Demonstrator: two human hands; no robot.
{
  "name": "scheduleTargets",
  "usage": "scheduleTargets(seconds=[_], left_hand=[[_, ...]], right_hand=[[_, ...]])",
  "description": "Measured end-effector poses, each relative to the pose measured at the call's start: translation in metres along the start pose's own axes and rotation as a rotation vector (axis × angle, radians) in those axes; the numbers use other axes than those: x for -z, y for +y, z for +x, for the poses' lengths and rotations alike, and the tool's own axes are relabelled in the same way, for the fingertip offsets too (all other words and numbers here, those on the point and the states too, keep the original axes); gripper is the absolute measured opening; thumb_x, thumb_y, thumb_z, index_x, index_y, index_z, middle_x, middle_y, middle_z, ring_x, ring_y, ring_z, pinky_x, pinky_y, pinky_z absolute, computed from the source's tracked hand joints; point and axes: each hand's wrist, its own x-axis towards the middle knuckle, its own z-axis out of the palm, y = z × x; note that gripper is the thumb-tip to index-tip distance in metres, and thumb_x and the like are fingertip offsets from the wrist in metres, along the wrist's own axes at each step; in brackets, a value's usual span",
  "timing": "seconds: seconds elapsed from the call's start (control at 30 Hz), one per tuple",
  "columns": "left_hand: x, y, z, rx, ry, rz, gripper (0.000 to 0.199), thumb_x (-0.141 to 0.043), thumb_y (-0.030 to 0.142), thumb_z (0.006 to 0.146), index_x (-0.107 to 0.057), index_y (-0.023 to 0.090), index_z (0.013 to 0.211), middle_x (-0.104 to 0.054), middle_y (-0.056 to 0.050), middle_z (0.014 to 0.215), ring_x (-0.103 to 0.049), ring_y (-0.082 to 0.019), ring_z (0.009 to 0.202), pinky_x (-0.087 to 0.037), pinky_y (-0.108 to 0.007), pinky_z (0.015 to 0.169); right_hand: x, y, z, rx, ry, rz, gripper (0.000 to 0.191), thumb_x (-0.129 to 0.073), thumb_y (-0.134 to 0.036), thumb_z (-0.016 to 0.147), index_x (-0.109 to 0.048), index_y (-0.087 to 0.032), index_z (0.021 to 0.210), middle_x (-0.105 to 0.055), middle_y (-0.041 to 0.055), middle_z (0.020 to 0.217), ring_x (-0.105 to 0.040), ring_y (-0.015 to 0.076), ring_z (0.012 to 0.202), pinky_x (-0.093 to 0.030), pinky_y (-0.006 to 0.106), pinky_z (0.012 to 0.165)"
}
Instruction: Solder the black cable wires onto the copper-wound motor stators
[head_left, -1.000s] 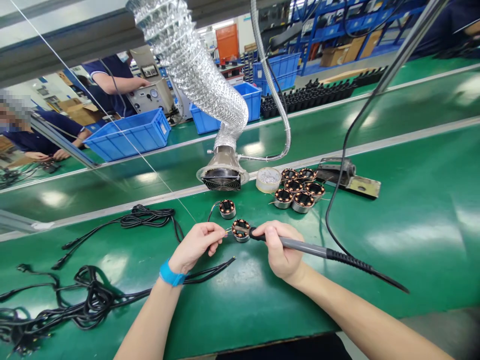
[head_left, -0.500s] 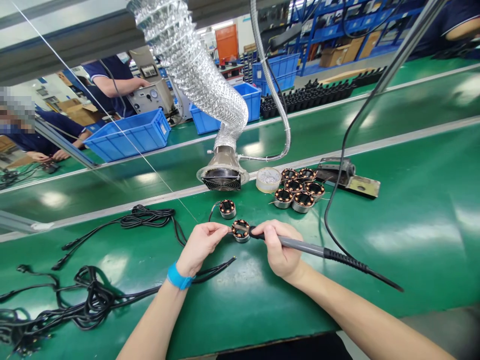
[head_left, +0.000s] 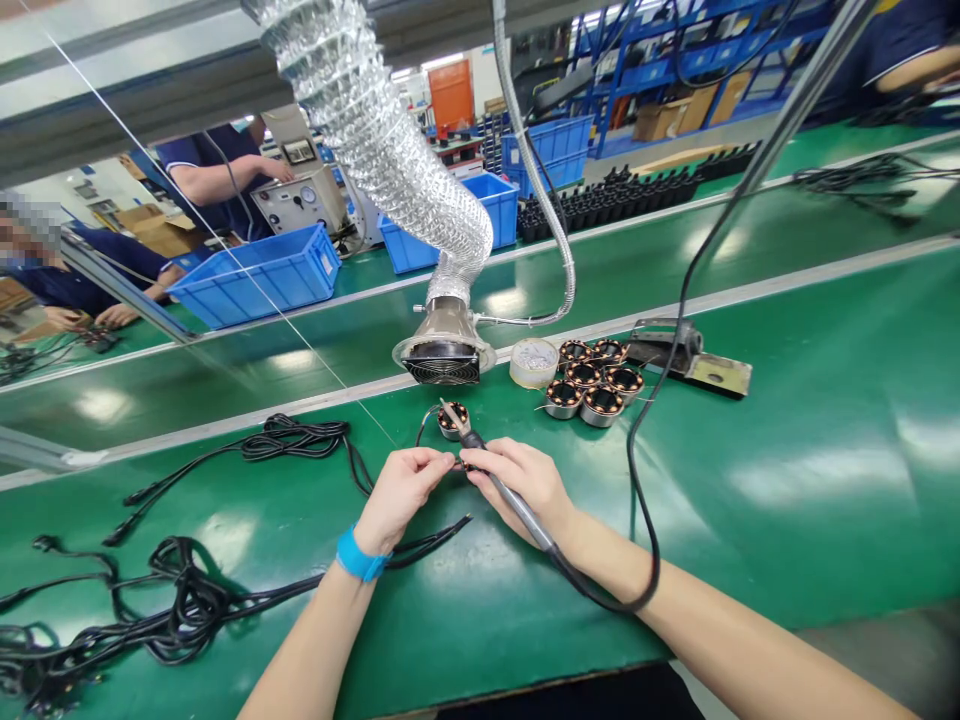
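My right hand [head_left: 529, 490] is closed around a soldering iron [head_left: 529, 518], whose tip points up and away to the left. The fingers of that hand also reach a motor stator [head_left: 466, 466], which they mostly cover. At the stator's left edge, my left hand [head_left: 401, 495] pinches thumb and forefinger together; what lies between them is too small to make out. Just beyond, a second stator [head_left: 448, 432] with a lead stands on the green bench, partly behind the iron's tip. Several more stators [head_left: 583, 378] are grouped to the right, beside a round tub [head_left: 534, 363].
A fume extractor hood [head_left: 442, 350] hangs above the far bench edge. Black cables [head_left: 180, 600] lie coiled at the left. An iron stand [head_left: 694, 362] sits at the back right. Across the conveyor [head_left: 360, 345] are blue bins [head_left: 259, 280] and co-workers.
The iron has swung from lying across the stator to pointing up and away from it. My right hand has moved left, its fingers reaching the stator. My left hand stays nearly still.
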Motion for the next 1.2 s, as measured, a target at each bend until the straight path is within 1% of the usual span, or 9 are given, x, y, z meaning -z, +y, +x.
scheduleTargets(seconds=[0.17, 0.33, 0.4, 0.53, 0.6, 0.7, 0.97, 1.1, 1.2], left_hand=[[0.005, 0.006, -0.002, -0.019, -0.047, 0.077, 0.042, -0.065, 0.053, 0.082, -0.061, 0.013, 0.069, -0.034, 0.007, 0.055, -0.023, -0.006, 0.050, -0.015, -0.023, 0.046], [0.007, 0.010, -0.005, -0.106, -0.151, 0.182, 0.036, -0.062, 0.045, 0.086, -0.070, 0.011, 0.078, -0.046, 0.003, 0.060, -0.034, -0.008, 0.056, -0.022, -0.023, 0.051], [0.005, 0.008, -0.004, -0.126, -0.197, 0.131, 0.034, -0.063, 0.044, 0.086, -0.069, 0.011, 0.078, -0.047, 0.003, 0.060, -0.034, -0.007, 0.056, -0.022, -0.022, 0.051], [-0.002, -0.003, 0.001, -0.023, -0.199, -0.176, 0.036, -0.069, 0.047, 0.081, -0.063, 0.012, 0.076, -0.034, 0.008, 0.055, -0.018, -0.004, 0.046, -0.011, -0.023, 0.044], [-0.006, -0.008, 0.004, -0.015, -0.159, -0.305, 0.037, -0.072, 0.048, 0.078, -0.061, 0.012, 0.076, -0.036, 0.008, 0.056, -0.017, -0.003, 0.044, -0.010, -0.022, 0.043], [-0.010, -0.010, 0.008, -0.071, -0.093, -0.362, 0.038, -0.072, 0.048, 0.078, -0.060, 0.012, 0.079, -0.044, 0.006, 0.062, -0.024, -0.002, 0.045, -0.016, -0.020, 0.043], [-0.009, -0.013, 0.022, -0.250, 0.204, -0.083, 0.045, -0.058, 0.057, 0.086, -0.062, 0.012, 0.089, -0.048, 0.005, 0.065, -0.042, -0.007, 0.050, -0.036, -0.020, 0.046], [-0.006, -0.011, 0.021, -0.354, 0.297, 0.136, 0.044, -0.048, 0.051, 0.094, -0.065, 0.012, 0.107, -0.066, -0.008, 0.092, -0.063, -0.016, 0.075, -0.053, -0.030, 0.073], [-0.007, -0.001, 0.009, -0.550, 0.453, 0.390, 0.038, -0.040, 0.041, 0.099, -0.064, 0.016, 0.117, -0.063, -0.013, 0.119, -0.061, -0.022, 0.108, -0.048, -0.037, 0.097]], right_hand=[[-0.013, 0.011, -0.008, -0.063, -0.105, 0.109, 0.046, -0.055, -0.015, 0.094, -0.049, -0.026, 0.138, -0.058, 0.0080, 0.112, -0.062, 0.0170, 0.099, -0.057, 0.031, 0.085], [-0.019, 0.013, -0.011, -0.094, -0.103, 0.211, 0.050, -0.051, -0.011, 0.095, -0.045, -0.028, 0.141, -0.051, 0.0078, 0.120, -0.062, 0.0146, 0.100, -0.057, 0.029, 0.089], [-0.022, 0.012, -0.014, -0.109, -0.104, 0.240, 0.049, -0.049, -0.009, 0.095, -0.047, -0.028, 0.140, -0.050, 0.0074, 0.119, -0.062, 0.0137, 0.097, -0.057, 0.029, 0.087], [-0.030, 0.008, -0.020, -0.176, -0.016, 0.237, 0.040, -0.048, -0.007, 0.094, -0.057, -0.025, 0.129, -0.052, 0.0048, 0.105, -0.063, 0.0129, 0.088, -0.057, 0.026, 0.080], [-0.032, 0.004, -0.020, -0.193, 0.013, 0.210, 0.038, -0.047, -0.006, 0.093, -0.059, -0.023, 0.125, -0.053, 0.0048, 0.101, -0.062, 0.0136, 0.087, -0.057, 0.026, 0.079], [-0.031, -0.003, -0.013, -0.213, 0.042, 0.182, 0.036, -0.046, -0.008, 0.094, -0.059, -0.023, 0.124, -0.055, 0.0065, 0.104, -0.063, 0.0147, 0.088, -0.058, 0.028, 0.079], [-0.010, 0.001, 0.002, -0.228, 0.167, 0.085, 0.036, -0.051, -0.011, 0.094, -0.057, -0.022, 0.127, -0.058, 0.0085, 0.110, -0.064, 0.0166, 0.096, -0.056, 0.030, 0.085], [0.018, 0.012, 0.015, -0.241, 0.275, -0.037, 0.032, -0.050, -0.014, 0.095, -0.059, -0.022, 0.125, -0.060, 0.0080, 0.107, -0.066, 0.0155, 0.090, -0.056, 0.029, 0.082], [0.043, 0.021, 0.023, -0.227, 0.298, -0.128, 0.033, -0.049, -0.015, 0.096, -0.057, -0.022, 0.127, -0.063, 0.0092, 0.113, -0.067, 0.0172, 0.095, -0.056, 0.029, 0.085]])
